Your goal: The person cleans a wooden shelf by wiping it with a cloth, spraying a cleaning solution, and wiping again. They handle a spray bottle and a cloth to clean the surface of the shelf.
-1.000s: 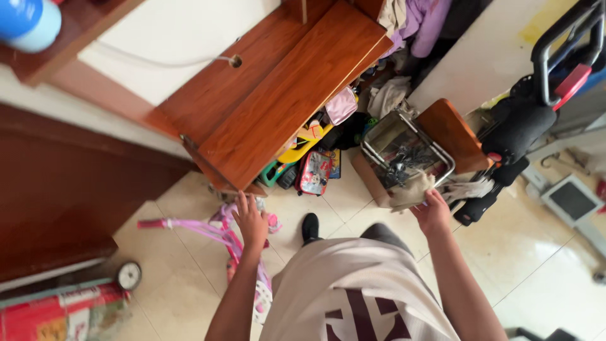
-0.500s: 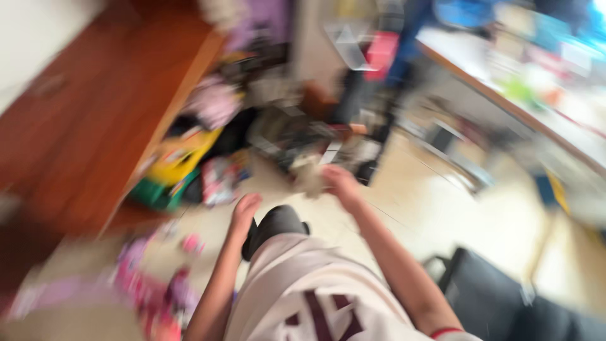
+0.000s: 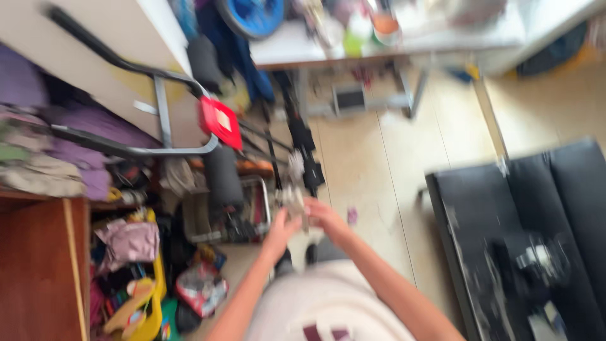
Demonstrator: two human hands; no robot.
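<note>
Hands are seen meeting over a tiled floor (image 3: 379, 164), with a small pale, crumpled object (image 3: 294, 199) gripped between them. The left hand (image 3: 282, 228) is closed on the object from below and to the left, while the right hand (image 3: 324, 213) is closed on it from the right; the object is held at the fingertips and rises just above both hands. Its exact kind cannot be told through the motion blur. Left of the object, a wire basket (image 3: 252, 215) is set among clutter, and farther left toys and bags (image 3: 136, 278) are heaped beside a wooden cabinet (image 3: 38, 265). Above and left of the object, a red tag (image 3: 220, 122) is seen on a grey metal frame (image 3: 161, 107). A black seat (image 3: 536, 240) is seen well to the object's right.
</note>
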